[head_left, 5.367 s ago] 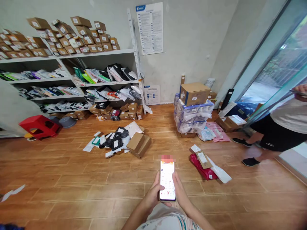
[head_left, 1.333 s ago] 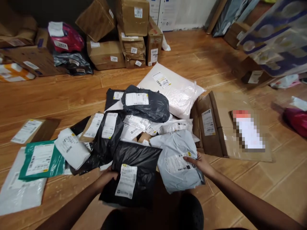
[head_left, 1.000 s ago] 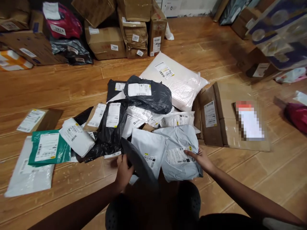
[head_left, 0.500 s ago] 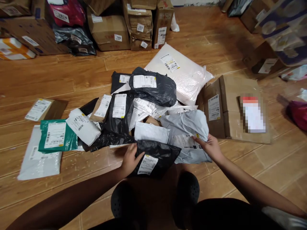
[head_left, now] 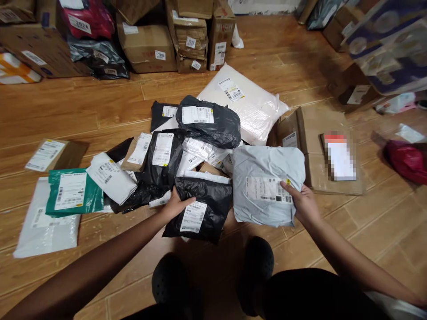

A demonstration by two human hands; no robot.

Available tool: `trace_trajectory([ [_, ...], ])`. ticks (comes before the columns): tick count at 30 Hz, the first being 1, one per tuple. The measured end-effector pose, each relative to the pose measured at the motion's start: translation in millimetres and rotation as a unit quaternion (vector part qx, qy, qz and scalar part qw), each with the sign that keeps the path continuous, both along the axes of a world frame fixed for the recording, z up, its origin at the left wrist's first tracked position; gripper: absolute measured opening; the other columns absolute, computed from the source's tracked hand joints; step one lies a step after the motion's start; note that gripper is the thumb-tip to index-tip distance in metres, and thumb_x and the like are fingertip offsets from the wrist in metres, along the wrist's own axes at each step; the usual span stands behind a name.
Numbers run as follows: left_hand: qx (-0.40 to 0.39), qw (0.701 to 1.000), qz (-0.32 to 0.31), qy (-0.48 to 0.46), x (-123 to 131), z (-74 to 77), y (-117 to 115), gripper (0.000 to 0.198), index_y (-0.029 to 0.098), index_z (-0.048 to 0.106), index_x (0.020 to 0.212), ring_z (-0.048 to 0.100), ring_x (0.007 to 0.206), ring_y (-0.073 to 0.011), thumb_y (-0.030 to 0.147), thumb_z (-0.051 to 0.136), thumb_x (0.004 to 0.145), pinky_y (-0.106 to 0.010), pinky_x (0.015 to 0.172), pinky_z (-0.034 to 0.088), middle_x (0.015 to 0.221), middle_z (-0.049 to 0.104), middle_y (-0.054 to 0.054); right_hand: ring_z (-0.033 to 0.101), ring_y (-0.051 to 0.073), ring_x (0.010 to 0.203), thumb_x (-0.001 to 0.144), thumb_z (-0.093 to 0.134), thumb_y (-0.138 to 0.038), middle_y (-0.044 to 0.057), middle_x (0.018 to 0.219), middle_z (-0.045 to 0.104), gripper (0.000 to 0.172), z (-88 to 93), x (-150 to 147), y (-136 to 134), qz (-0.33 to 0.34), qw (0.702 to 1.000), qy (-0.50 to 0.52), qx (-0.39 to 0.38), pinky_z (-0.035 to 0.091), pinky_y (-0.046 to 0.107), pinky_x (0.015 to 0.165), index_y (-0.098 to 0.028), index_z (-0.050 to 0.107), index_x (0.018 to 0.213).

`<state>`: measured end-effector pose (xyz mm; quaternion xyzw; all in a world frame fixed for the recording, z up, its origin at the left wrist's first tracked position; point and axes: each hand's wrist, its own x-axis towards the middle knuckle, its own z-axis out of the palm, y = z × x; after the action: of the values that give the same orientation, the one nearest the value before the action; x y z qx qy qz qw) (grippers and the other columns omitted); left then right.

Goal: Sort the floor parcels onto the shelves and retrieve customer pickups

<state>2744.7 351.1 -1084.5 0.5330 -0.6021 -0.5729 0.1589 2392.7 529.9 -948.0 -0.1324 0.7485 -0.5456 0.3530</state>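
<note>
My left hand (head_left: 176, 203) grips the left edge of a black plastic mailer (head_left: 214, 213), its thumb on top near the white label. A grey plastic mailer (head_left: 267, 162) is held at its right edge by my right hand (head_left: 302, 200), the thumb beside the label. Both mailers are raised in front of the pile, side by side. Behind them lie a black wrapped parcel (head_left: 223, 122), another black parcel with a tall label (head_left: 173, 153) and a large white padded parcel (head_left: 247, 104). Parts of the small white parcels between are covered.
To the left lie a green mailer (head_left: 95, 195), a folded white parcel (head_left: 115, 182), a white mailer (head_left: 46, 242) and a small brown box (head_left: 75, 151). A cardboard box (head_left: 320, 122) stands right, with a blurred-out item on it. Stacked boxes (head_left: 147, 44) line the back.
My right hand has lifted the grey mailer, which now faces me flatter and fully in view. The black mailer is tilted up and slightly left in my left hand.
</note>
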Motion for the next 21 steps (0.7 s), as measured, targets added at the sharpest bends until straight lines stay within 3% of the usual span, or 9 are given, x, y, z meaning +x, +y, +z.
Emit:
trace_trajectory([
  [2,0.053,0.998,-0.037,-0.011,2.5,3.5,-0.7,0.082,0.011,0.049,0.126,0.05,0.126,-0.0315,0.042,0.082,0.058,-0.046,0.109,0.034,0.132,0.056,-0.019,0.069,0.024,0.069,0.071,0.077,-0.039,0.006,0.087,0.074,0.03,-0.6,0.7,-0.2,0.011,1.0,-0.014,-0.005,0.053,0.032,0.058,-0.021,0.067,0.093],
  [4,0.132,0.99,-0.051,0.013,3.6,9.7,6.9,0.068,0.01,0.059,0.114,0.058,0.116,-0.0334,0.046,0.08,0.06,-0.048,0.104,0.041,0.122,0.064,-0.019,0.068,0.022,0.066,0.07,0.077,-0.039,0.005,0.084,0.074,0.029,-0.2,-1.1,1.6,0.019,0.999,-0.03,-0.016,0.052,0.031,0.057,-0.021,0.067,0.091],
  [7,0.267,0.959,-0.011,0.095,5.3,21.8,17.6,0.058,0.013,0.062,0.11,0.067,0.101,-0.0315,0.05,0.074,0.068,-0.048,0.093,0.05,0.114,0.069,-0.016,0.063,0.017,0.055,0.066,0.08,-0.039,0.002,0.072,0.071,0.028,-0.9,-6.5,3.9,0.051,0.996,-0.072,-0.007,0.048,0.028,0.052,-0.019,0.067,0.08],
  [9,0.313,0.942,0.036,0.116,15.6,33.1,12.9,0.058,0.014,0.061,0.112,0.069,0.096,-0.0288,0.049,0.075,0.068,-0.046,0.091,0.052,0.11,0.072,-0.013,0.058,0.015,0.049,0.064,0.082,-0.039,0.001,0.064,0.068,0.028,-3.7,-8.7,3.1,0.091,0.989,-0.111,0.022,0.044,0.026,0.049,-0.018,0.065,0.073],
  [12,0.285,0.956,0.051,0.054,57.0,57.0,-16.7,0.056,0.014,0.064,0.108,0.07,0.093,-0.0262,0.043,0.08,0.063,-0.039,0.09,0.054,0.097,0.075,-0.009,0.058,0.014,0.051,0.066,0.082,-0.038,0.001,0.065,0.068,0.028,-12.8,-4.8,-0.4,0.143,0.974,-0.167,0.057,0.043,0.025,0.05,-0.016,0.065,0.074],
  [14,0.277,0.959,0.057,0.004,94.8,73.9,-41.6,0.055,0.016,0.061,0.113,0.071,0.088,-0.0256,0.041,0.077,0.067,-0.038,0.083,0.056,0.093,0.076,-0.005,0.06,0.015,0.054,0.067,0.081,-0.038,0.002,0.07,0.07,0.029,-22.7,2.7,-1.5,0.148,0.966,-0.2,0.064,0.046,0.026,0.052,-0.017,0.065,0.079],
  [17,0.269,0.947,0.174,-0.016,133.7,89.8,-62.9,0.051,0.017,0.058,0.113,0.071,0.066,-0.0218,0.036,0.074,0.068,-0.034,0.066,0.058,0.073,0.075,0.003,0.062,0.017,0.057,0.067,0.079,-0.042,0.004,0.074,0.07,0.035,-42.1,17.6,0.1,0.117,0.965,-0.227,0.063,0.048,0.028,0.056,-0.016,0.064,0.084],
  [19,0.235,0.947,0.218,-0.008,133.0,93.8,-60.8,0.054,0.018,0.059,0.111,0.07,0.063,-0.0217,0.041,0.075,0.065,-0.033,0.065,0.058,0.067,0.073,0.004,0.063,0.018,0.059,0.067,0.077,-0.047,0.005,0.076,0.07,0.039,-53.5,27.1,0.4,0.112,0.966,-0.224,0.063,0.049,0.029,0.058,-0.016,0.063,0.086],
  [21,0.216,0.956,0.199,0.006,112.0,98.1,-50.2,0.063,0.019,0.06,0.112,0.071,0.069,-0.0255,0.051,0.076,0.059,-0.037,0.068,0.059,0.072,0.074,0.001,0.062,0.017,0.06,0.068,0.075,-0.05,0.004,0.075,0.069,0.041,-58.4,34.1,-4.4,0.156,0.965,-0.199,0.068,0.049,0.029,0.059,-0.016,0.063,0.086],
])
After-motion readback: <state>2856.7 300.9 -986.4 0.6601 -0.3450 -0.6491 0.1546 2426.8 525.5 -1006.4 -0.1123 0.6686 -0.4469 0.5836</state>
